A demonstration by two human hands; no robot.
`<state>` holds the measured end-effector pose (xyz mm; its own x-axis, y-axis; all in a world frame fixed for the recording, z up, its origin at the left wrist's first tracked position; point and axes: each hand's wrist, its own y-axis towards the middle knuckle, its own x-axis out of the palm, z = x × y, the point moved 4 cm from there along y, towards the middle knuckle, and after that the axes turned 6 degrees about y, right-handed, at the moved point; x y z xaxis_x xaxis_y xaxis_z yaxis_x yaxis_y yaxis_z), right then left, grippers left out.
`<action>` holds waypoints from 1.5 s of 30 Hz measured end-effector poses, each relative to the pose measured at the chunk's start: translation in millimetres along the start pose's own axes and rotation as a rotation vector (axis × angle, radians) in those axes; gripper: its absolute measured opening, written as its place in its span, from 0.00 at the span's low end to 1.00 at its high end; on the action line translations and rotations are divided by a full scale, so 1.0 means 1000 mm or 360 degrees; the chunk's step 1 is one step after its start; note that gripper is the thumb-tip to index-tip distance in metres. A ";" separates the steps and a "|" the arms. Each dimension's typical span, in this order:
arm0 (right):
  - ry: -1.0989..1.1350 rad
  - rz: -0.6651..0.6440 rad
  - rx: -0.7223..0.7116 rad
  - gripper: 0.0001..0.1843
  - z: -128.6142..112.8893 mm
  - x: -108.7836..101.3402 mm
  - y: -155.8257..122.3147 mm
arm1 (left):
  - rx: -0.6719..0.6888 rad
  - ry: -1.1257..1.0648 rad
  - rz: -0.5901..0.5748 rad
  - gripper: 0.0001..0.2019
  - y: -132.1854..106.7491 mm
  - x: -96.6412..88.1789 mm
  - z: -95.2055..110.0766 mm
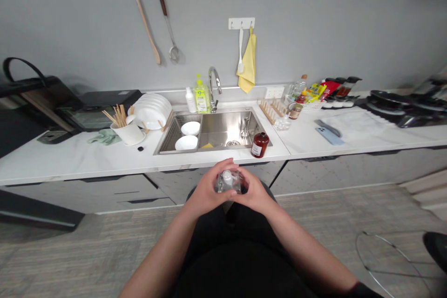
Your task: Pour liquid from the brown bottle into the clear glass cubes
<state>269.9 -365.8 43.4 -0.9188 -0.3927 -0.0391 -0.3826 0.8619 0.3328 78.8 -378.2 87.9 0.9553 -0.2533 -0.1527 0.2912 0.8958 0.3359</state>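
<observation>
Between my two hands, in front of my body and just short of the counter edge, is a small transparent bottle (228, 183) with a white top. My left hand (211, 188) wraps its left side, while the fingers of my right hand (253, 191) curl round the right side. Both thumbs meet at the near face, and the fingers hide much of the bottle. Beyond it on the counter stands a brown-red bottle (260, 145) with a pale label, close to the front corner of the steel sink (226, 123).
White bowls (186, 142) sit in the sink's left rack. Left of the sink are stacked plates (150, 111) and a white utensil cup (130, 131). A tap (213, 84) and a green soap bottle (201, 98) stand behind. To the right lies a blue phone (329, 135).
</observation>
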 end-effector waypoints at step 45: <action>0.0028 0.0103 0.0114 0.45 0.014 -0.019 -0.028 | -0.0069 -0.0307 0.0533 0.28 0.007 0.008 0.008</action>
<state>296.5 -377.7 21.5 -0.9403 -0.3404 -0.0029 -0.3289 0.9062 0.2656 88.9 -376.6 96.3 0.9905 -0.0047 0.1377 -0.0369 0.9540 0.2976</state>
